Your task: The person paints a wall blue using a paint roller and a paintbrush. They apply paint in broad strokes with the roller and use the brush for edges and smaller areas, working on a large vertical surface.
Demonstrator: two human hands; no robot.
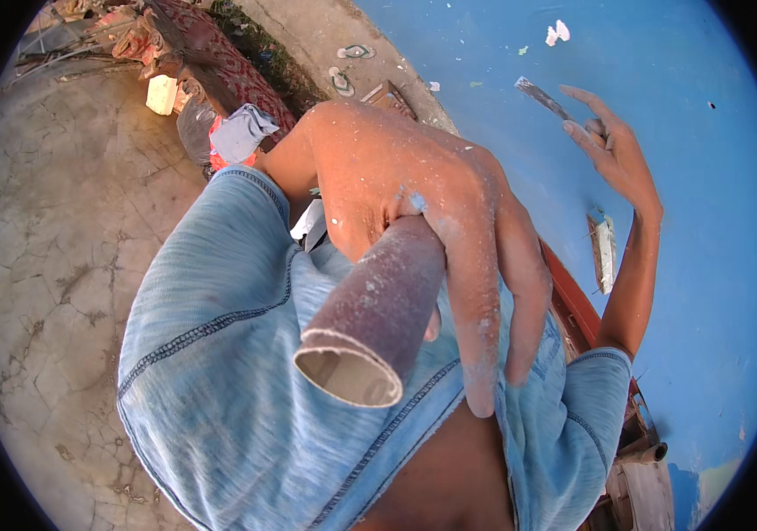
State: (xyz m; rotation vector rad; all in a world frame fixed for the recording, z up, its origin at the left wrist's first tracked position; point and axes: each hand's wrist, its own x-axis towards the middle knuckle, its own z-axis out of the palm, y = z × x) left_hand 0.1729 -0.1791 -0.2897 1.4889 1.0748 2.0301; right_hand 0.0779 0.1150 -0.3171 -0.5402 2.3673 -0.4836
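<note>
My left hand (418, 179), dusted with pale and blue specks, is close to the camera. It is closed around a rolled sheet of brown sandpaper (378, 312), whose open pale end faces me. Two of its fingers hang down beside the roll. Farther off, my right hand (607, 149) is raised in front of a blue painted wall (703, 219). A narrow flat scraper (544, 98) with a whitish tip is pinched in it, one finger extended. Whether the scraper's tip touches the wall, I cannot tell.
A pale bracket-like piece (602, 249) juts from the wall beside my right forearm. Reddish wood framing (571, 302) and a pipe end (654, 453) are at lower right. Flip-flops (356, 52) lie on a concrete strip. Cloths (242, 133) are heaped at upper left above cracked concrete (53, 285).
</note>
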